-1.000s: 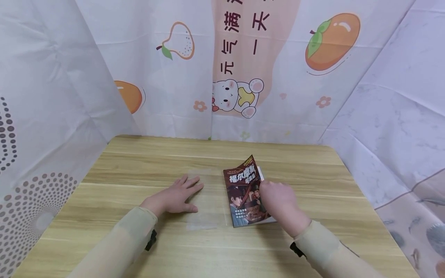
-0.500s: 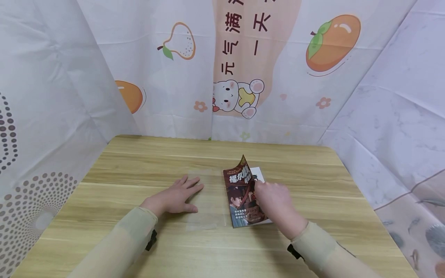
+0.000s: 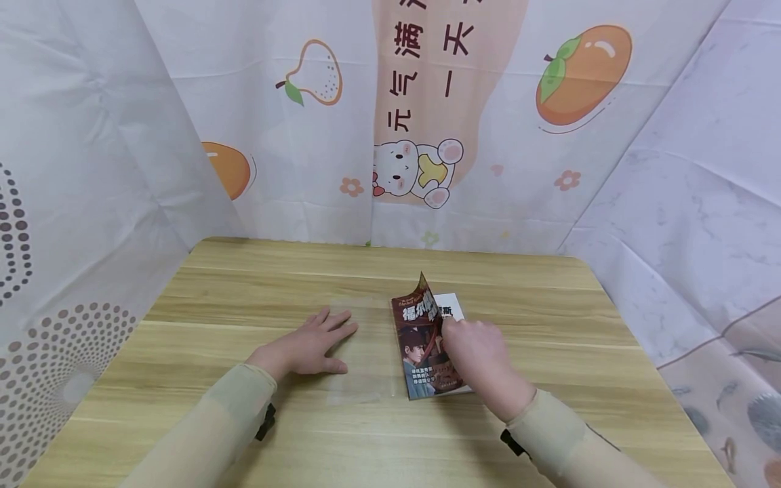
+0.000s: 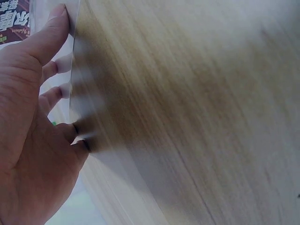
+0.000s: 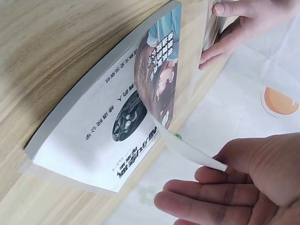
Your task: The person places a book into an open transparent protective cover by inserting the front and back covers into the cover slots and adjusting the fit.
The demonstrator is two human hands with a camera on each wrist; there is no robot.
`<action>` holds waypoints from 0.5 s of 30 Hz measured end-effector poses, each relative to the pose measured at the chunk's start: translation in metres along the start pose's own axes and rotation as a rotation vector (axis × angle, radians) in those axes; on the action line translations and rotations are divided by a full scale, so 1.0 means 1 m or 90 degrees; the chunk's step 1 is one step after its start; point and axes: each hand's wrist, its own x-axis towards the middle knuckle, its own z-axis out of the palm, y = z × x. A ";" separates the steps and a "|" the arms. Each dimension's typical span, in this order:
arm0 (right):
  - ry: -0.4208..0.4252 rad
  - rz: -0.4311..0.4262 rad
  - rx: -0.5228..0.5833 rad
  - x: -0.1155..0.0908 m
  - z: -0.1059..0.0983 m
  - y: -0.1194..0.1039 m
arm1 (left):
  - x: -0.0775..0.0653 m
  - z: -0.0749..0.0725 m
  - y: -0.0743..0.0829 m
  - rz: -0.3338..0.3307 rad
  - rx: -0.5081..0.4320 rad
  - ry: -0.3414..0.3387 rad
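Note:
A paperback book (image 3: 421, 346) with a dark red illustrated cover lies near the middle of the table. Its front cover (image 5: 183, 152) is pinched between thumb and forefinger of my right hand (image 3: 482, 359) and bends up to the left. Under it shows the white title page (image 5: 101, 124), printed with black characters and a dark oval picture. To the left of the book, a clear plastic sheet (image 3: 369, 356) lies on the tabletop. My left hand (image 3: 305, 346) rests on it with fingers spread, the fingertips near its edge in the left wrist view.
The wood-grain table (image 3: 244, 285) reaches back to a white curtain (image 3: 293, 169) printed with fruit and a cartoon animal. More pale cloth hangs at the left and right sides. A strip of clear plastic (image 5: 70, 178) juts out past the book's edge.
My right hand has moved left, carrying the front cover with it. The cover curls further over and more of the title page shows. My left hand has stayed put.

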 end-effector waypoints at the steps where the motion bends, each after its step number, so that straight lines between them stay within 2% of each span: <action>1: 0.004 -0.002 0.000 0.000 0.000 0.000 | 0.000 0.000 0.000 0.000 0.001 0.000; 15: 0.066 -0.088 0.008 0.000 -0.002 -0.005 | 0.000 -0.001 0.002 -0.004 -0.001 -0.001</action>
